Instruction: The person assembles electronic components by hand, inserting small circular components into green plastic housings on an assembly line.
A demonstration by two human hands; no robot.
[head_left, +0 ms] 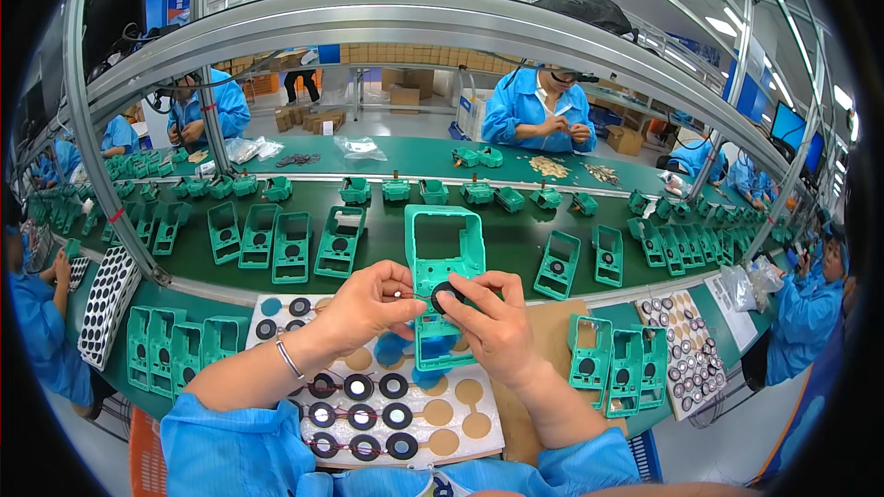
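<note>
A green plastic housing (444, 226) with a large rectangular opening stands up in front of me, in the middle of the head view. My right hand (497, 324) presses a small black round speaker (446, 296) against the housing's middle with its fingers. From the left, my left hand (376, 306) pinches thin reddish wires beside that speaker; the fingertips partly hide them. Below both hands lies a white foam tray (483, 442) with rows of black round speakers (362, 417) on red wires, next to tan round and blue round pieces.
Finished-looking green housings (610, 364) stand at right over brown cardboard (543, 331), more at left (166, 350). A belt (387, 262) carries housings across. Foam sheets of round parts lie at right (686, 350) and left (109, 304). A metal frame (414, 23) spans overhead; co-workers (539, 115) sit opposite.
</note>
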